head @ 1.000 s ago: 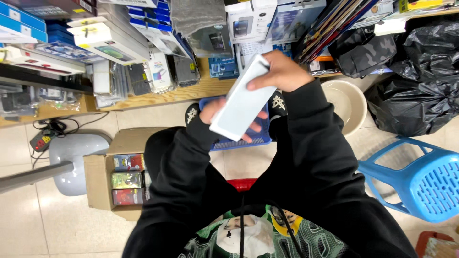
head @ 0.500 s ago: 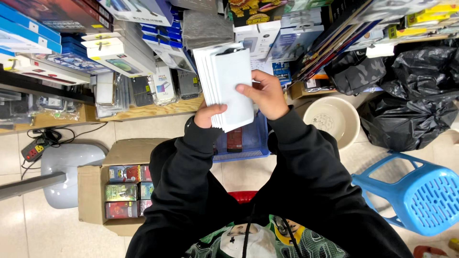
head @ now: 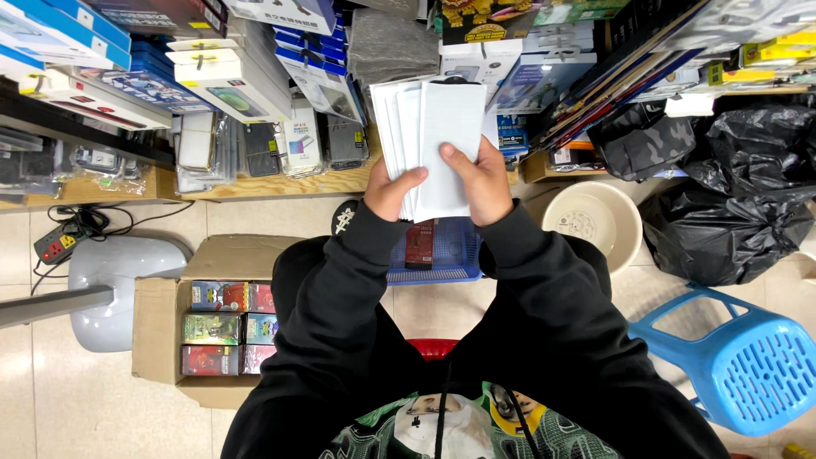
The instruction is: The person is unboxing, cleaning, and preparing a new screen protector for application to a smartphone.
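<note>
Both of my hands hold a fanned stack of flat white packets (head: 432, 127) upright in front of me. My left hand (head: 390, 190) grips the stack's lower left edge, thumb on the front. My right hand (head: 476, 180) clasps the lower right side, thumb pressed on the front packet. Black sleeves cover both arms. Below the hands sits a blue plastic basket (head: 442, 263) with a dark red box in it.
A wooden shelf (head: 280, 183) crowded with boxed and bagged phone accessories runs ahead. An open cardboard box (head: 170, 331) of colourful small boxes lies at left, beside a grey fan base (head: 119, 280). A beige tub (head: 595, 223), black bags (head: 739, 204) and a blue stool (head: 739, 365) stand at right.
The white packets went from a tilted single bundle to an upright stack spread into a fan. Both hands rose slightly towards the shelf.
</note>
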